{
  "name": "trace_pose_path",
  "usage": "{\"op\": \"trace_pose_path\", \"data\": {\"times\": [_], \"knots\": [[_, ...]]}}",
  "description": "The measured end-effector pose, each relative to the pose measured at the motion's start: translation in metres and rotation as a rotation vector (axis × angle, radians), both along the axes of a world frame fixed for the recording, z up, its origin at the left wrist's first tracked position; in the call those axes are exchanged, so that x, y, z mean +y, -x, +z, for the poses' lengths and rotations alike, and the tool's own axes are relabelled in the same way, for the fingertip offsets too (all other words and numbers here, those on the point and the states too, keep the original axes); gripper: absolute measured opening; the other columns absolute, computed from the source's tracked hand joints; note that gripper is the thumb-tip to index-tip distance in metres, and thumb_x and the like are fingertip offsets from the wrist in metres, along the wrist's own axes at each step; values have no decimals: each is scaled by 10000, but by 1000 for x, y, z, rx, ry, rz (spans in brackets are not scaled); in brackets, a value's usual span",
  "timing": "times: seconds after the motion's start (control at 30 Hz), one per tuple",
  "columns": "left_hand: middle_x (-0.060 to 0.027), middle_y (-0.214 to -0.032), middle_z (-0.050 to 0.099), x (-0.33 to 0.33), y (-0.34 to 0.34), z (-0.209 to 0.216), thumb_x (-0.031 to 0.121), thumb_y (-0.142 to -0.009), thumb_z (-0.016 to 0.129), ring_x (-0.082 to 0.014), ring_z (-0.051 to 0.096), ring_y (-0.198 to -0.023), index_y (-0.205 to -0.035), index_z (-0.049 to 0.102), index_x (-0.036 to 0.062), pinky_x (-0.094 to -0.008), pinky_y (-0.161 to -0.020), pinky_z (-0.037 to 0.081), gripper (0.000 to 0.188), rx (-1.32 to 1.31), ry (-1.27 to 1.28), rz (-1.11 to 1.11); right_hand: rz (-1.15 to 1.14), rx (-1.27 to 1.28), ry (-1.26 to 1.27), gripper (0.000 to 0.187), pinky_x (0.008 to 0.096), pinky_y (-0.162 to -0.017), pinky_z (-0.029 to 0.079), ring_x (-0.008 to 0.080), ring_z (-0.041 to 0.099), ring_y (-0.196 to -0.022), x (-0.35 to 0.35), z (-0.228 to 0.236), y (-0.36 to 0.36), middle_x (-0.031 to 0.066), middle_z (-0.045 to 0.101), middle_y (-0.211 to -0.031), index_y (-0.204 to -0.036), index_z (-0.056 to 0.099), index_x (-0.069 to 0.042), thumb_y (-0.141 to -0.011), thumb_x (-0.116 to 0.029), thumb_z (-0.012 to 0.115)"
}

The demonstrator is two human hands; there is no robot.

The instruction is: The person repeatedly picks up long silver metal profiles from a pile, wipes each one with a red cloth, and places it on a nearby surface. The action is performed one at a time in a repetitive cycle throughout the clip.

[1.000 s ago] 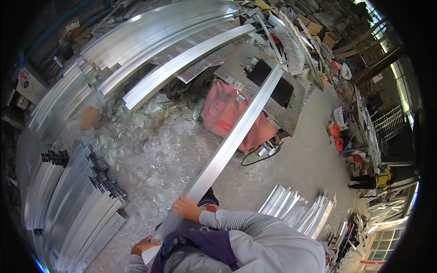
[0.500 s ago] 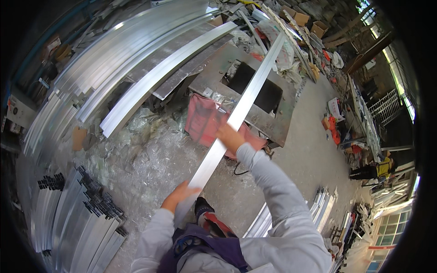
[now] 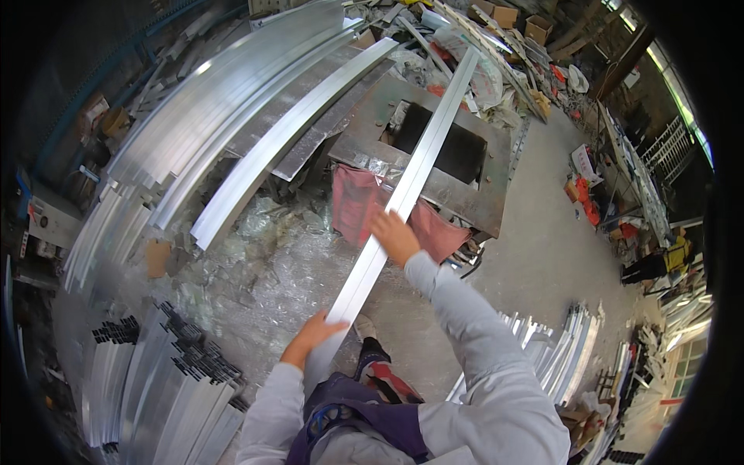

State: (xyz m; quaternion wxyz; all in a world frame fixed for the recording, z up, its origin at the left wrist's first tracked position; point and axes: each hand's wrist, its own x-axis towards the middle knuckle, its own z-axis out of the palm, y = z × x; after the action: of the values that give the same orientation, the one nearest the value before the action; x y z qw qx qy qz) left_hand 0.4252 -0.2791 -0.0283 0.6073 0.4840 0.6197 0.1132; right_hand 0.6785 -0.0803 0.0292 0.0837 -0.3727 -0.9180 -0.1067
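A long silvery aluminium profile (image 3: 418, 174) with a lengthwise groove runs from near my waist up and away to the right, crossing above a metal worktable (image 3: 463, 203). Around its near end my left hand (image 3: 313, 339) is closed, the thumb lying along the face. Farther along, my right hand (image 3: 396, 236) grips the same bar from its right side, the fingers resting over its upper face. Red cloth (image 3: 358, 203) hangs at the worktable's near edge, partly behind the bar. A dark rectangular opening (image 3: 453, 155) shows in the tabletop beneath it.
Another long profile (image 3: 291, 143) lies to the left, beside a large stack of metal lengths (image 3: 232, 89). Bundled profiles (image 3: 167, 395) stand at lower left, more (image 3: 570, 353) at lower right. Crumpled plastic film (image 3: 256, 256) covers the floor. A person in yellow (image 3: 676, 254) is far right.
The bar has turned slightly in my hands, its groove now showing more plainly. Both hands keep their hold. My view has swung a little, shifting the surroundings rightward.
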Motion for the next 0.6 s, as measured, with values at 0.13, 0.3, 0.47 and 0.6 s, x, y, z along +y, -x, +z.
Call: {"op": "trace_pose_path", "data": {"times": [0.13, 0.3, 0.47, 0.6], "knots": [[-202, -1203, 624, -146, 81, 2, 524, -712, 773, -283, 597, -1116, -1267, 544, -23, -351, -974, 434, 811, -25, 86, 79, -156, 524, 245, 561, 441, -1100, 341, 380, 396, -1321, -147, 0, 57, 164, 458, -1380, -1379, 457, -90, -824, -19, 503], [-110, -1203, 638, -272, 122, 25, 350, -812, 747, -186, 572, -1102, -1307, 526, 5, -316, -973, 427, 643, -240, 268, 111, -845, 1947, 1436, 510, 438, -1069, 368, 342, 451, -1288, -285, -68, 74, 176, 475, -1379, -1418, 371, -59, -995, -308, 509], [-133, -1423, 476, -319, 148, 29, 550, -880, 593, -211, 441, -1298, -1439, 394, 15, -357, -1059, 364, 799, -190, 344, -33, -259, 2194, 1936, 718, 492, -1058, 396, 364, 503, -1239, -324, -38, 131, 212, 479, -1365, -1438, 326, -61, -971, -606, 310], [-140, -1455, 433, -265, 124, 63, 617, -970, 364, -234, 432, -1304, -1468, 348, 22, -377, -1051, 377, 776, -420, 426, 156, -205, 2145, 1927, 754, 513, -1040, 417, 367, 494, -1251, -319, -18, 132, 222, 477, -1357, -1441, 319, -63, -958, -641, 290]]}}
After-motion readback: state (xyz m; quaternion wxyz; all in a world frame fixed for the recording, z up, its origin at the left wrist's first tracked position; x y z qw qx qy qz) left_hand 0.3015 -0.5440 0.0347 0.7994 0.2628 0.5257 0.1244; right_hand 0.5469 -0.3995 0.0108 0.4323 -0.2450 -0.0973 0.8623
